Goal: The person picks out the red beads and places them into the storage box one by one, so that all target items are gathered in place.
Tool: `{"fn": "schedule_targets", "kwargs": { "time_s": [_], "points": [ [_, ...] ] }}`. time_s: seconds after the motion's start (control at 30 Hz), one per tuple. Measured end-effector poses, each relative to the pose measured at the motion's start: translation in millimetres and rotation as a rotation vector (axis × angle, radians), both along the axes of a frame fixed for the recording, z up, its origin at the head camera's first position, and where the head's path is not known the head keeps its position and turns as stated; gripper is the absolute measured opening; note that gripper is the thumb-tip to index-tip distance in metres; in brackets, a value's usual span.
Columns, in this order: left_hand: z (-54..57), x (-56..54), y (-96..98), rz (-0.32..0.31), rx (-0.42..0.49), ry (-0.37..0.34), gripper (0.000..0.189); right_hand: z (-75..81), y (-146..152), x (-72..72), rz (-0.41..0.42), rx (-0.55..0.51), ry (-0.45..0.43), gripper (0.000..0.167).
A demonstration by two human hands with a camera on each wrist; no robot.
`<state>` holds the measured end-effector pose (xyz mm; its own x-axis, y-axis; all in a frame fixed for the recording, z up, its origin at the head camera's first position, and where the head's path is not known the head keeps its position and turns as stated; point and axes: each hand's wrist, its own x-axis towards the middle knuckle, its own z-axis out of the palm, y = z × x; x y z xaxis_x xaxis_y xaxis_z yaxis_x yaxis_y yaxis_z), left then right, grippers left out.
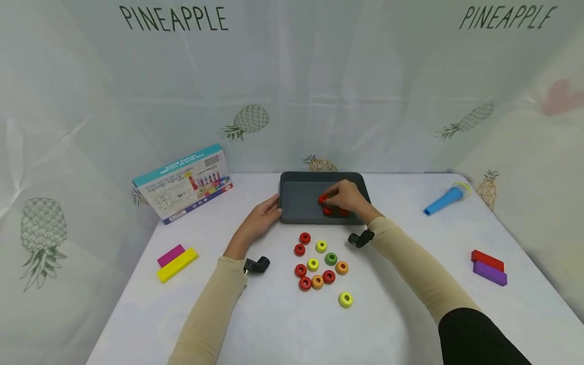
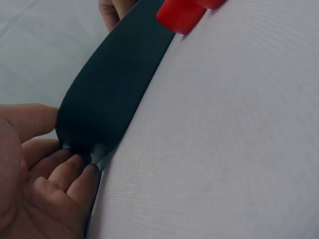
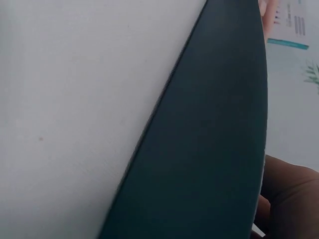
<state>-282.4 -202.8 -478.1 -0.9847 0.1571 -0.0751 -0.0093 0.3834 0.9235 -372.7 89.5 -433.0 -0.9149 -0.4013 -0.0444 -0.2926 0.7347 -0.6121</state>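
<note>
A dark grey tray [image 1: 301, 221] sits at the back of the white table. My left hand [image 1: 261, 219] holds it at its left end; in the left wrist view the thumb is at the rim and the curled fingers [image 2: 65, 177] are against the lower edge. Over the inside of the tray, my right hand [image 1: 347, 196] pinches a red ring [image 1: 323, 199] at the fingertips. More red rings [image 1: 327, 210] lie in the tray below that hand, partly hidden. In the right wrist view the tray wall [image 3: 209, 124] hides the right fingertips.
In front of the tray lie several loose rings: red [image 1: 300, 270], yellow [image 1: 345, 299], green [image 1: 330, 258] and orange [image 1: 341, 267]. A printed box [image 1: 187, 182] leans at back left, near yellow [image 1: 178, 265] and magenta bars. Right are a blue toy microphone [image 1: 443, 201] and red and purple [image 1: 489, 274] bars.
</note>
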Motion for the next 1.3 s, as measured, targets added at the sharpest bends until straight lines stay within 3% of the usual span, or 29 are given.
{"fn": "schedule_targets", "kwargs": {
  "time_s": [0.47, 0.73, 1.07, 1.3],
  "points": [
    [-1.0, -3.6, 1.1, -0.001, 0.009, -0.015, 0.06, -1.6, 0.3, -1.8, 0.011, 0.001, 0.031, 0.035],
    [-2.5, -3.6, 1.8, 0.004, -0.004, -0.019, 0.061, 2.9, 6.6, 8.0, 0.004, -0.008, 0.046, 0.034],
    [-2.3, -3.7, 1.8, 0.015, -0.007, -0.028, 0.06, 20.0, 20.1, 43.6, 0.033, -0.081, 0.126, 0.034],
    [-0.4, -1.9, 0.7, 0.014, -0.008, -0.014, 0.06, 27.5, 27.4, 89.1, 0.064, -0.165, 0.145, 0.03]
  ]
}}
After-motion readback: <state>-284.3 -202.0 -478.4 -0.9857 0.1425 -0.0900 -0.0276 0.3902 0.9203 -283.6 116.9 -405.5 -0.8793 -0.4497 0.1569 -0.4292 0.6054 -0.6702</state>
